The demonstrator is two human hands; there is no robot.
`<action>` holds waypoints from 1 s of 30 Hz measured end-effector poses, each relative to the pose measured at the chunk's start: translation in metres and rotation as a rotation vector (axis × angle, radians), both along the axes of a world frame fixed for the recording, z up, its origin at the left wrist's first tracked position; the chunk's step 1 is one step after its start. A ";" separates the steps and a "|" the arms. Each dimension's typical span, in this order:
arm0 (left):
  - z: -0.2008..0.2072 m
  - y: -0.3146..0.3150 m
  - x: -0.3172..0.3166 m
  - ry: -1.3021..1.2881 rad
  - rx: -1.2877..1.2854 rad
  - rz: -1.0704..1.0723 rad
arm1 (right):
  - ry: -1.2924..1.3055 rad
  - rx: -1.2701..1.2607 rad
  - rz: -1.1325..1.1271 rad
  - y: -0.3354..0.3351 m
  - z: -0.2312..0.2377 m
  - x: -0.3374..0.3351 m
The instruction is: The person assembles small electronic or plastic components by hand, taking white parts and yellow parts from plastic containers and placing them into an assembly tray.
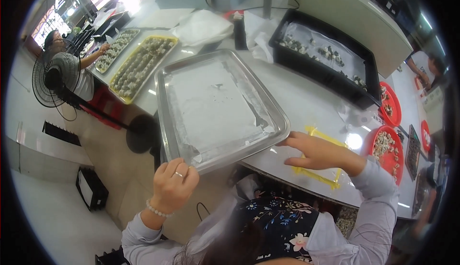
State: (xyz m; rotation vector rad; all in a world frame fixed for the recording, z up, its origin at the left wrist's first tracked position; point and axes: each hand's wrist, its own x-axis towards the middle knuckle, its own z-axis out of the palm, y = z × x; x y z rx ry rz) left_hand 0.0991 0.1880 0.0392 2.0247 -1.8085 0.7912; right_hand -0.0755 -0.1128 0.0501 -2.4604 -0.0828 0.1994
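Observation:
A shallow metal tray (215,103) is tilted in front of me, above the table's near edge. A worn white sheet or residue with torn patches covers its bottom. My left hand (176,184) is closed on the tray's near left corner; a ring and a beaded bracelet show on it. Beside the tray's right corner is my right hand (318,154), its fingers stretched out and the thumb apart. Its fingertips reach the tray's rim, and whether they bear any weight is hidden. Below that hand, yellow tape (322,180) marks a rectangle on the white table (306,107).
A black bin (326,73) with small dark and pale pieces stands at the far right. Red bowls (371,143) of pieces sit to the right. Two filled trays (125,95) lie far left, near a person and a black fan (53,79). White cloth (203,27) lies behind.

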 end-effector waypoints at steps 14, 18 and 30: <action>-0.055 -0.099 -0.055 0.122 0.023 0.116 | -0.309 0.217 -0.634 -0.007 0.018 -0.178; -0.069 -0.138 -0.067 0.119 0.127 0.085 | -0.342 0.270 -0.813 0.000 -0.010 -0.211; -0.074 -0.172 -0.065 0.425 0.190 -0.305 | -0.459 0.019 -1.095 -0.005 -0.041 -0.252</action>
